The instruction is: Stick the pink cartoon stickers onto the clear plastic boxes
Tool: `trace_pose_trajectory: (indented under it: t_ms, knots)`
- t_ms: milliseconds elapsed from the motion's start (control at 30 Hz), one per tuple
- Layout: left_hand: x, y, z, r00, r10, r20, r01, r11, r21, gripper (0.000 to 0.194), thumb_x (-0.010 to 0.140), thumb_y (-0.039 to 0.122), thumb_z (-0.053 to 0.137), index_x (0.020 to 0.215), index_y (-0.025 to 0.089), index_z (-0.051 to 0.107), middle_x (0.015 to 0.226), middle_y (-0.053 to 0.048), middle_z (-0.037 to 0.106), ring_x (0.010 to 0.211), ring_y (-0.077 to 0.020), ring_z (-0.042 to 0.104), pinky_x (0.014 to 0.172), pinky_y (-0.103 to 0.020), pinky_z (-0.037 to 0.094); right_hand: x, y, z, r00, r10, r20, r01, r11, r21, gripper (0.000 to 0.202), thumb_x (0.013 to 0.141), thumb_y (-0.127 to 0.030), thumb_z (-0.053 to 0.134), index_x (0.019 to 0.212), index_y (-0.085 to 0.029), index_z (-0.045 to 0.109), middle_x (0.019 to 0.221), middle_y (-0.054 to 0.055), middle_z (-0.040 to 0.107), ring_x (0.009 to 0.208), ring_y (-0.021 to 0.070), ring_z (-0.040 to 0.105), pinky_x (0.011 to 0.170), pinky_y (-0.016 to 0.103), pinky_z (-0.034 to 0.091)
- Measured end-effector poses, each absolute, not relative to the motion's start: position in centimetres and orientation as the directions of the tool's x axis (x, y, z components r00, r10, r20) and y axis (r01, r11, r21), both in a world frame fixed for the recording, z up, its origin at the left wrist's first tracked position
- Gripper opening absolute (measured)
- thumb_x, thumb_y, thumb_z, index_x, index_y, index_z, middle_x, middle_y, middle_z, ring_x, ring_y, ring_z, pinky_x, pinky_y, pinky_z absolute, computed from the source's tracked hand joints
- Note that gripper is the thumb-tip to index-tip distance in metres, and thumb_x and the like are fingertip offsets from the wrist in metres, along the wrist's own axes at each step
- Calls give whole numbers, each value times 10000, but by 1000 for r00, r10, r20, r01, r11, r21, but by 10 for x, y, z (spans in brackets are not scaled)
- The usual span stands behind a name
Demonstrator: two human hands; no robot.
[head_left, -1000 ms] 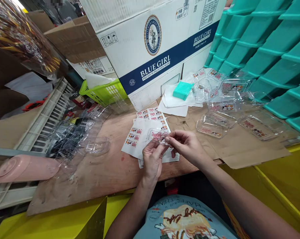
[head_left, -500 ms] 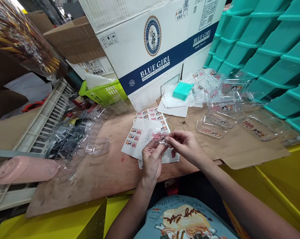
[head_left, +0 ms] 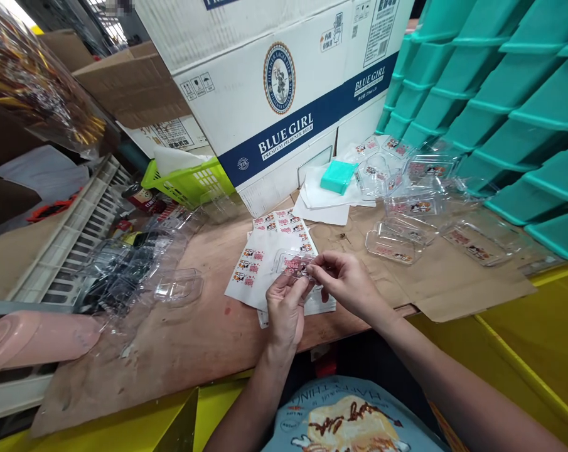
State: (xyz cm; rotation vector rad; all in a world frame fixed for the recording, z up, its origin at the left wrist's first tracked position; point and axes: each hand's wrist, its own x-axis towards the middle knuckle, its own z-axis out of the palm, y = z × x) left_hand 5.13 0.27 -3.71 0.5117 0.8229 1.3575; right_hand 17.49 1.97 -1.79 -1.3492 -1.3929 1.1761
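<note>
Between my two hands is a small clear plastic lid (head_left: pixel 284 258) with a red-and-orange cartoon sticker (head_left: pixel 294 266) on it. My left hand (head_left: pixel 286 309) grips its near side from below, thumb on top. The fingertips of my right hand (head_left: pixel 342 279) press at the sticker's right end, thumb and index finger close together. Beneath the hands lie sticker sheets (head_left: pixel 246 267), partly peeled to bare white backing; part of them is hidden by the hands.
Stickered clear lids (head_left: pixel 396 243) lie to the right on brown cardboard. Teal tubs (head_left: pixel 500 125) are stacked behind them. A beer carton (head_left: pixel 288 94) stands at the back, a teal block (head_left: pixel 339 177) before it. At left are unstickered clear plastic pieces (head_left: pixel 179 285) and a pink bottle (head_left: pixel 39 339).
The view has shifted slightly, moving the background a little left and down. Both hands keep hold of the lid, with my right fingertips still at the sticker.
</note>
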Motion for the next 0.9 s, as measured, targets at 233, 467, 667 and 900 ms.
trace_pose_trajectory:
  t_ms: [233,467,667,900]
  knots:
    - [51,6,-30,4,976,-217,-699,158,698,179,801,287,717,929,167,751,1029,-88,759,951,-211,710,893,-365,542,173,21,-10,-42,999,-5,348,10,-937,210,863,-308,566,703,-179,606,551,-18,592,391,111,563,403,208,376]
    - [59,10,-34,-132,974,-186,-666,52,745,199,814,323,729,873,134,749,957,-104,765,885,-203,723,843,-347,564,173,25,-12,7,994,111,552,89,-829,216,845,-275,613,652,-182,578,559,-2,613,482,123,562,478,221,349]
    - [66,2,-30,-101,985,-142,-686,35,727,187,821,296,726,895,127,754,972,-120,762,895,-205,723,831,-347,579,185,6,-14,-23,915,403,822,246,-514,245,920,-333,584,750,-163,633,619,34,641,545,156,577,545,267,350]
    - [59,0,-15,-171,971,-169,-710,-3,705,201,740,310,802,847,147,752,925,-78,766,834,-181,721,801,-344,595,216,1,-9,142,909,392,702,186,-687,376,853,-515,646,948,-152,649,738,62,667,610,196,618,583,299,454]
